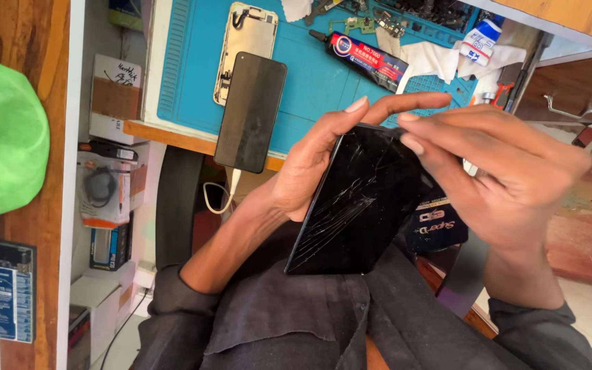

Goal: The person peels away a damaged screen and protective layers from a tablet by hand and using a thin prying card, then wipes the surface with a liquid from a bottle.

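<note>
One cracked phone [358, 202] gripped by left hand [316, 161] and right hand [508, 181], one dark phone [250, 112], one open chassis [244, 48], one glue tube [364, 58], one blue mat [310, 82]

Cracked phone screen [354, 205]: glossy black glass, fractured across its face. Second phone [250, 113]: smooth dark glass, slightly matt. Work mat [310, 82]: matt blue rubber. Table [173, 137] edge: bare wood. Shirt [289, 322]: grey matt woven cloth. Bag [1, 137]: green plastic.
</note>
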